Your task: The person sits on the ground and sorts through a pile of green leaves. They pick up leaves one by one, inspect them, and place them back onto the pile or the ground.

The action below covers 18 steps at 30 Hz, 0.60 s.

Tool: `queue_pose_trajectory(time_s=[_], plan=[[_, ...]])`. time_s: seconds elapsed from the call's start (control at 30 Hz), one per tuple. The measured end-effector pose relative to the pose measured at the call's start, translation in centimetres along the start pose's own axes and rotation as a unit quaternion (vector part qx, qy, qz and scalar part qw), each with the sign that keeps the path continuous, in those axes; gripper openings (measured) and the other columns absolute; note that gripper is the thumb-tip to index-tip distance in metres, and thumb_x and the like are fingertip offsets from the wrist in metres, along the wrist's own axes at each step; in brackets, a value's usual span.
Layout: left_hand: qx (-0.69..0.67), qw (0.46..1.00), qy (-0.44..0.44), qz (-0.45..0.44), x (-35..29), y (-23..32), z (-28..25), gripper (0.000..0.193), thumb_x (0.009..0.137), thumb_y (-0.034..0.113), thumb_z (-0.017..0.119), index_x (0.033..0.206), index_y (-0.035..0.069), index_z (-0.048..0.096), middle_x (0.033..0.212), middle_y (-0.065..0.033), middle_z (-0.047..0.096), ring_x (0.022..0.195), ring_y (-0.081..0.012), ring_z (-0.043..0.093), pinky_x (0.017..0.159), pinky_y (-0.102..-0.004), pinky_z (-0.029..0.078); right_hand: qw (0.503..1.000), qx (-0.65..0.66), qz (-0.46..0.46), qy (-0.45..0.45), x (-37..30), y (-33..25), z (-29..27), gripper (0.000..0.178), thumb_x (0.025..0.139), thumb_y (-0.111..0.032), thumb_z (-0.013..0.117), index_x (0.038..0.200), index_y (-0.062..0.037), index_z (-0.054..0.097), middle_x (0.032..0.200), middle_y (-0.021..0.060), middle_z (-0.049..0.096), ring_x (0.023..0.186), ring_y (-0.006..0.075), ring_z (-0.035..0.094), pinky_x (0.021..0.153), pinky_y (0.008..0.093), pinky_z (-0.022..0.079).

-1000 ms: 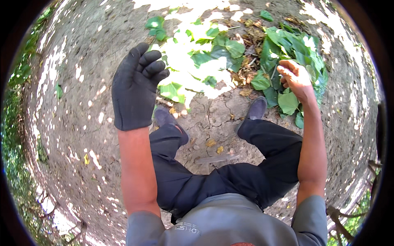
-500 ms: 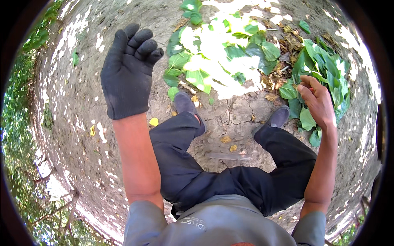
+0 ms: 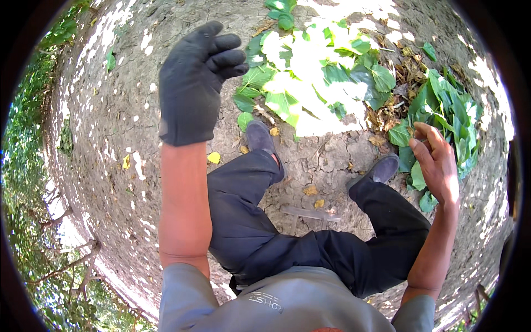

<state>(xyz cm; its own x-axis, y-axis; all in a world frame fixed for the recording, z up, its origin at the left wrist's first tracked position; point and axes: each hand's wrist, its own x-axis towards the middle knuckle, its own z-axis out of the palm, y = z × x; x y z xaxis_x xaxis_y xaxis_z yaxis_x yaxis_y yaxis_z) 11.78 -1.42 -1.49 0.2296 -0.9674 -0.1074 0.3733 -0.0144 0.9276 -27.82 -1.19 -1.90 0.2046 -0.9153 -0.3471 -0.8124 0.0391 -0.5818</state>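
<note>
Presently we note gloved left hand raised, fingers loosely curled, left of sunlit leaf spread. Bare right hand angles forward-left, fingers bent, thumb parted from forefinger, by near side of green leaf pile.

Leaf spread lies on ground; leaf pile to its right; leaf litter between them.

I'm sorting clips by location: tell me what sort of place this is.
Probably a shaded outdoor spot among trees: cracked grey-brown bare earth dappled with sunlight, leafy green foliage along the left edge, and heaped broad green leaves.
</note>
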Motion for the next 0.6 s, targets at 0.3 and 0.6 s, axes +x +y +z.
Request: queue_pose_trajectory(time_s=[0.3, 0.6], plan=[[0.675, 0.722, -0.094, -0.121, 7.6, -13.4, -12.8, 0.045, 0.085, 0.030, 0.067, 0.115, -0.002, 0.064, 0.113, -0.0225, 0.066, 0.099, -0.0335, 0.066, 0.090, -0.0401, 0.052, 1.000, -0.011, -0.018, 0.001, -0.1, -0.4, 0.6, 0.037, 0.088, -0.012, 0.061, 0.122, 0.0040, 0.058, 0.096, 0.0145, 0.061, 0.069, 0.0195, 0.053, 0.068, 0.0333, 0.047], [0.798, 0.554, -0.063, -0.229, 7.2, -26.1, -17.5, 0.062, 0.080, 0.029, 0.066, 0.133, 0.002, 0.049, 0.138, -0.0220, 0.052, 0.127, -0.0332, 0.053, 0.105, -0.0423, 0.043, 0.999, -0.029, 0.026, -0.023, 1.5, 0.3, 0.7, 0.036, 0.088, -0.011, 0.061, 0.120, 0.0050, 0.057, 0.094, 0.0139, 0.059, 0.068, 0.0204, 0.054, 0.064, 0.0335, 0.046]])
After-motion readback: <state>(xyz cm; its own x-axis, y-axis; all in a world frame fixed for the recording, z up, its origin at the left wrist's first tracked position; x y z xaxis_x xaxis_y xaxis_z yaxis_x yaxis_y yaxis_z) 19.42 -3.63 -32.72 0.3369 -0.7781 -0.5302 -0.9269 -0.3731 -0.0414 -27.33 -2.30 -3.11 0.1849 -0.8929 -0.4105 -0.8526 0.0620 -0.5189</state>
